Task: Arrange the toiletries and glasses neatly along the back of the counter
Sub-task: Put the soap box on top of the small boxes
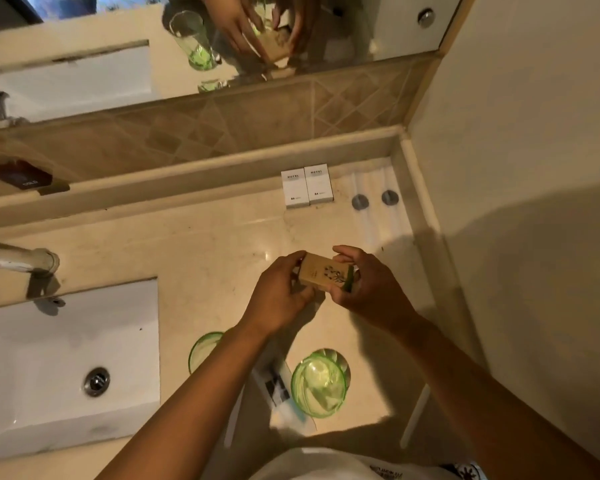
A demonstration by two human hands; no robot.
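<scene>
A small brown cardboard box with a plant drawing is held above the middle of the counter. My left hand grips its left end and my right hand grips its right end. Two white hotel boxes stand side by side against the back ledge. Two green glasses stand near the front edge: one in full view, the other partly hidden by my left forearm. A white sachet lies between the glasses, partly under my arm.
A white sink with a tap fills the left side. Two round metal caps sit at the back right near the wall. A mirror runs above the tiled backsplash.
</scene>
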